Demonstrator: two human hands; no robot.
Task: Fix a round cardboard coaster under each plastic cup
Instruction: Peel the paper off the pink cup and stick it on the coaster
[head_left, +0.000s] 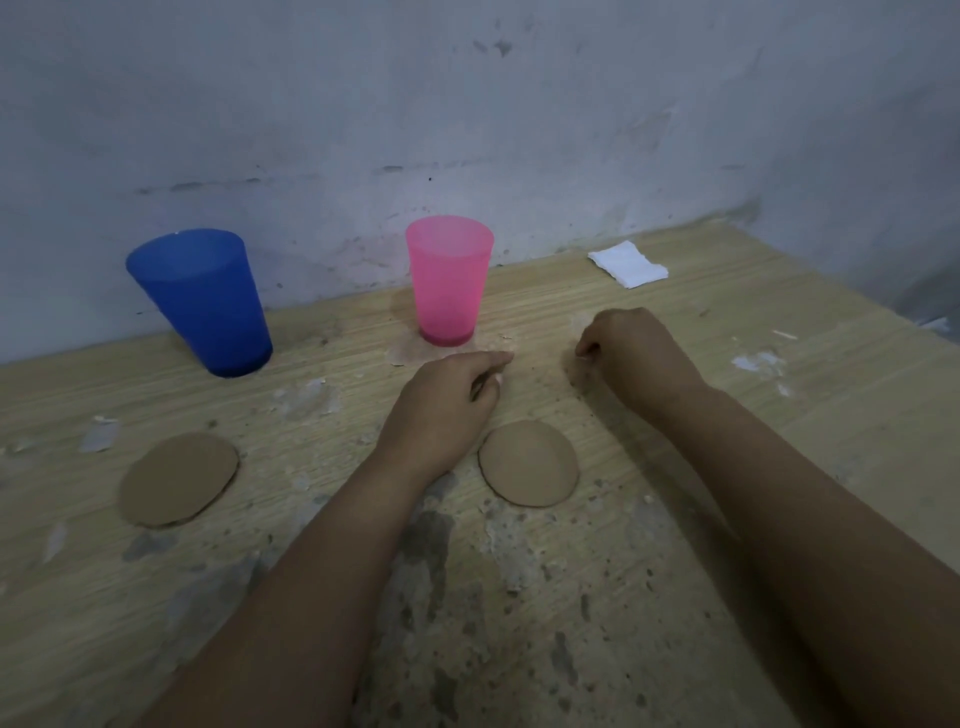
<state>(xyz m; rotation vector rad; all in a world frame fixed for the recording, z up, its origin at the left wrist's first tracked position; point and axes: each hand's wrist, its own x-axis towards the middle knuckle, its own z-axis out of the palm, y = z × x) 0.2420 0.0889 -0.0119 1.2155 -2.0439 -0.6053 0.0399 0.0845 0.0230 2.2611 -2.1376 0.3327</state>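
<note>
Cardboard is lying nearest: a round brown cardboard coaster (528, 463) is sitting flat on the worn, flaking wood-grain tabletop (571, 597), just below and between the two hands, and a second round brown cardboard coaster (179, 479) is resting well off to the left of the left hand's fingers. The left hand (445, 400) is hovering low over the table with its fingers curled in, seemingly pinching a small whitish bit at the fingertips, though what it is cannot be made out. The right hand (631, 356) is curling its fingers together into a loose fist; whether they are pinching anything cannot be told. Just beyond the left fingertips an upright translucent pink plastic cup (449, 280) is standing, apparently empty, directly on the table. Far left of the fingers an upright translucent blue plastic cup (200, 301) is standing, its inside not visible. Beyond the right hand a folded white tissue (627, 263) is lying near the scuffed grey wall (467, 104).
</note>
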